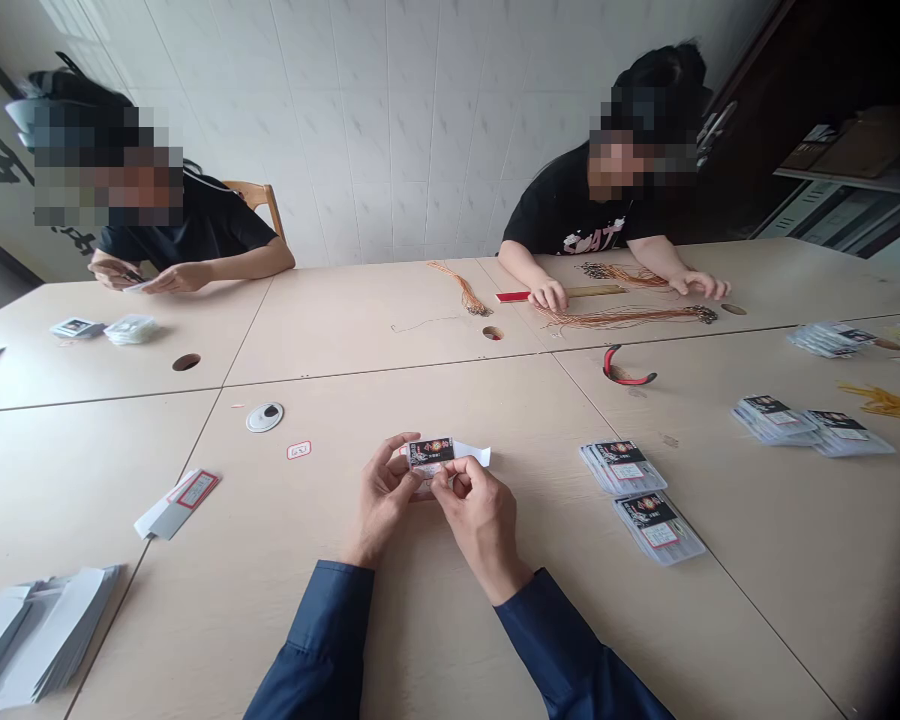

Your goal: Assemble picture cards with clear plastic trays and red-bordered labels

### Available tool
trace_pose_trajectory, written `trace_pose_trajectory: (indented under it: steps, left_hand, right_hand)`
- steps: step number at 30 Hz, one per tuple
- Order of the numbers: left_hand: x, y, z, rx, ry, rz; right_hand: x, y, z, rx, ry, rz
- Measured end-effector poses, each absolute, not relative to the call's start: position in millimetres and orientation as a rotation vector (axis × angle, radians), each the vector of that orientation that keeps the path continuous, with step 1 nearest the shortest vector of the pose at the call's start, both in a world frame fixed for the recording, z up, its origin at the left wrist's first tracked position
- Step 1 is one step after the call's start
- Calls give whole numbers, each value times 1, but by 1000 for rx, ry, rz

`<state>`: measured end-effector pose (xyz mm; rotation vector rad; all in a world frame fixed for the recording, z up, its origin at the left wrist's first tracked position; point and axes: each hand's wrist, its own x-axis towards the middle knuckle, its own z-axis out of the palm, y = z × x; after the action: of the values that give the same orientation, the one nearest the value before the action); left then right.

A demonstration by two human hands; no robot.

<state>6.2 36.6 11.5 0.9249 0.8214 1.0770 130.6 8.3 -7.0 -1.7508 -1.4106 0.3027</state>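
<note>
Both my hands hold a small packet [429, 458] with a black-and-red printed label, low in the middle of the head view. My left hand [381, 500] grips its left side, and my right hand [480, 522] pinches its lower right edge between thumb and fingers. A white paper strip [474, 454] sticks out to the right of the packet. My fingers hide the packet's lower part, and its contents cannot be made out.
On the light wooden table [270, 600], stacked labelled packets [622, 467] lie to my right, and white paper sleeves [41, 635] lie to my left. Two seated people work across the table, one with orange cords [622, 317]. Several round cable holes pierce the tabletop.
</note>
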Motion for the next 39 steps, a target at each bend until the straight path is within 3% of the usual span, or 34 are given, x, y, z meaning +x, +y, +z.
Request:
trace_pose_trajectory:
  steps: [39]
  left_hand:
    - [7,38,9,888,857,1091]
  right_hand:
    - [130,7,-4,-1710,-1441,320]
